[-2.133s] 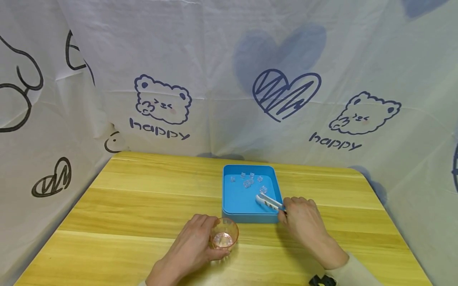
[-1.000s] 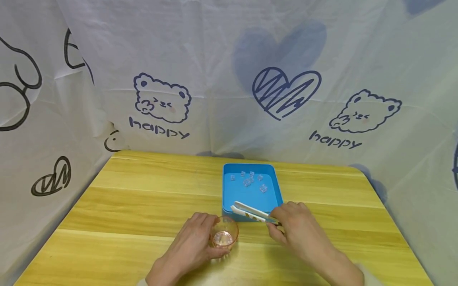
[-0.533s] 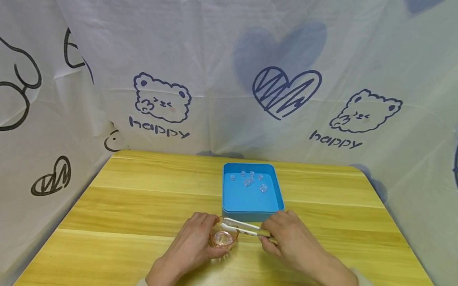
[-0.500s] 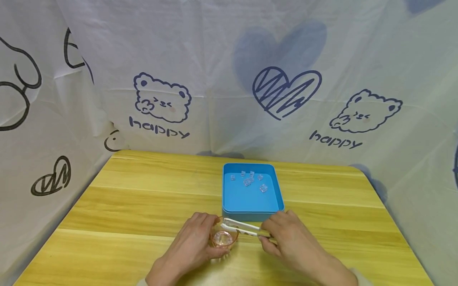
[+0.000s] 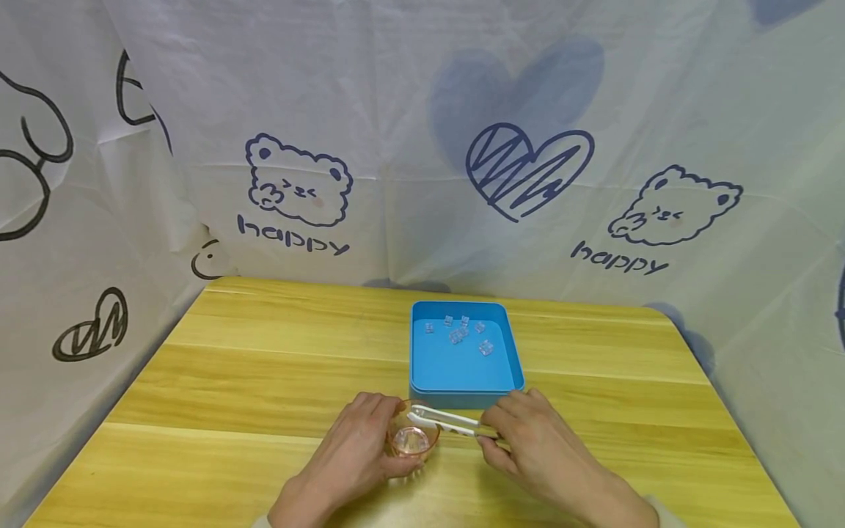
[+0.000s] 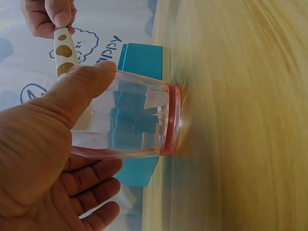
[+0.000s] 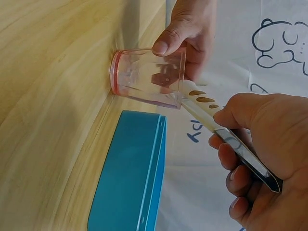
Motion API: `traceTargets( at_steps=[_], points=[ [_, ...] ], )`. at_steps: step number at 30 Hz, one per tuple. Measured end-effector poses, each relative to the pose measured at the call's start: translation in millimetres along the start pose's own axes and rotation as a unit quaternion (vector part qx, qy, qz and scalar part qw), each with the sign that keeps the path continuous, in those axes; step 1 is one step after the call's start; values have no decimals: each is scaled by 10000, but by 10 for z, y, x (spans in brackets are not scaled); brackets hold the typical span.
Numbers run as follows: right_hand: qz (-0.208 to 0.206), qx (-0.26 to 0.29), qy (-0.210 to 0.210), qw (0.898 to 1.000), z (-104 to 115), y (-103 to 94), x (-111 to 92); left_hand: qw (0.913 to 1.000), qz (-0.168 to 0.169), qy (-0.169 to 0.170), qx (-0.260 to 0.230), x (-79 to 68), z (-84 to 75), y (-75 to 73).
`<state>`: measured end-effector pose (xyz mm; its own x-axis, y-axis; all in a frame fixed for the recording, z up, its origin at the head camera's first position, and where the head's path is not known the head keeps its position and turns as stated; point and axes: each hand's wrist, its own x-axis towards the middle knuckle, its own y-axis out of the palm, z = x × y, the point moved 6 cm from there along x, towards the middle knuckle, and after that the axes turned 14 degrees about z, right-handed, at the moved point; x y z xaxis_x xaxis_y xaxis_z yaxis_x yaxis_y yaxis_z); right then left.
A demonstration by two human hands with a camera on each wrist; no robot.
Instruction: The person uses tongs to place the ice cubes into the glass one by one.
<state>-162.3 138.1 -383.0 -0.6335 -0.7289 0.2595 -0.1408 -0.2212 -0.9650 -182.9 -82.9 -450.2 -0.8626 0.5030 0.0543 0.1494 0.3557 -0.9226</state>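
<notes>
My left hand (image 5: 353, 451) holds a clear, pink-tinted cup (image 6: 139, 118), thumb on one side and fingers on the other. The cup stands upright on the table, with small clear pieces (image 6: 153, 139) showing near its bottom. My right hand (image 5: 538, 440) grips a pair of tongs (image 7: 209, 115) by the metal handle; their white ends carry brown spots. In the head view the tong tips overlap the cup's mouth. Whether they pinch anything, I cannot tell. Behind the cup, a blue tray (image 5: 466, 400) has several clear cubes (image 5: 485, 347) lying in its far part.
A wood-grain table (image 5: 264, 367) lies under everything. White cloth (image 5: 409, 220) printed with bears and hearts hangs along its back and both sides. The tray sits near the table's back middle, just beyond both hands.
My right hand has brought the tongs from over the tray, leftward and nearer, to the cup's mouth. In the last half second the tong arms have come closer together. My left hand stays put.
</notes>
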Motion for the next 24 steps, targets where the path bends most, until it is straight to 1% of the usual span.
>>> traceTargets(
  at_steps=[5,11,16,24],
  points=[
    [108,-3,85,9999,-7,14,4,10000,3,3,-45,0,2,-4],
    [-31,-4,-13,10000,3,6,4,10000,-26,4,-65,1,8,2],
    [-54,12,14,10000,6,8,1,10000,-35,-8,-48,2,18,14],
    [-15,41,94,9999,5,22,2,9998,-189,98,-41,-10,21,24]
  ],
)
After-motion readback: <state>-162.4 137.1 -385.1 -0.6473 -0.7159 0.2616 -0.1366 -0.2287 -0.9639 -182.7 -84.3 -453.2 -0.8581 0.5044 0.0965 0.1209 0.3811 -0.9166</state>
